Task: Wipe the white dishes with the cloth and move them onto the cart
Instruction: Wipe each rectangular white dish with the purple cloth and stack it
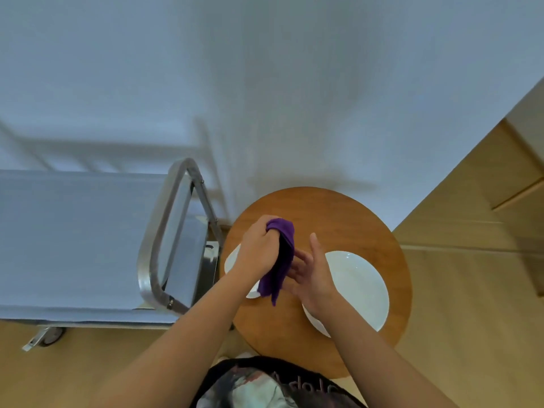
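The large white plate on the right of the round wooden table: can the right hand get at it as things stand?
Probably yes. The right hand is open, touching only the purple cloth gripped by the left hand, and hovers at the large white plate; nothing lies on it.

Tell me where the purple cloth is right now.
Head view, centre: the purple cloth hangs from the left hand above the round wooden table, between two white plates.

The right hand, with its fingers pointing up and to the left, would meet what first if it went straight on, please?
Probably the purple cloth hanging from the left hand: the right hand has its fingertips beside it already, though depth is unclear.
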The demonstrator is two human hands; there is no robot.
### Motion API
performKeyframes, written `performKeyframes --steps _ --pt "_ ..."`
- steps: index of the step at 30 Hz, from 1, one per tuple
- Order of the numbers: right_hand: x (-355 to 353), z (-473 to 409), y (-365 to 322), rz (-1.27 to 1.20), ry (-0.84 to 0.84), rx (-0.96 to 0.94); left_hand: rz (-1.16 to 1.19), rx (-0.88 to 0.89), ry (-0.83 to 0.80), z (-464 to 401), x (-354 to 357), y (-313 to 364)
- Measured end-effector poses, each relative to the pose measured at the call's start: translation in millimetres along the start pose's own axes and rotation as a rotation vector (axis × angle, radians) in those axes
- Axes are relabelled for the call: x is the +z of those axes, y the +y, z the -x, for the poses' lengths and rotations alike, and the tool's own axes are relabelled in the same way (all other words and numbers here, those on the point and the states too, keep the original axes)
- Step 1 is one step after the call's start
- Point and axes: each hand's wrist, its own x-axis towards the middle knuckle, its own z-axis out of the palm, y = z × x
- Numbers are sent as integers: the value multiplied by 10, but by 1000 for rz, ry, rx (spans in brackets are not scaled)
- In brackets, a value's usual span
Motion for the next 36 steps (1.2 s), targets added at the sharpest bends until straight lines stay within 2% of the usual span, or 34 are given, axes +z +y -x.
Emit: performKeyframes --steps 2,4,7,10,12,14,16,18,21,25,29,36 --pt "-182 -8 -68 -177 -98 118 12 14 -117 106 190 -24" --pt "-327 -13 -158 -277 -166 174 -100 59 -255 230 371 -100" --pt "-449 -87 -231 -166 -66 195 -387 163 -394 348 530 -194" --pt "-521 -189 -221 -87 68 151 -336 183 -510 345 474 -260" --pt "-559 -251 -213 -80 106 143 -171 94 -459 283 364 -338" --pt "-579 -300 -203 -98 126 139 -31 -16 -236 160 242 -515" --pt "-579 -355 -183 -116 146 136 -87 -122 6 -9 112 -820" --pt "-541 -410 -155 -126 158 134 -231 -252 103 -169 -25 -1201" --pt "-459 -523 -85 -118 204 139 -354 -418 132 -335 -195 -1750" --pt "-319 -692 16 -80 275 131 -438 -525 112 -517 -291 -2169" --pt "-125 -851 111 -55 370 121 -489 -504 83 -718 -311 -2318" --pt "67 -1061 205 -4 429 63 -581 -492 -22 -1024 -335 -2360"
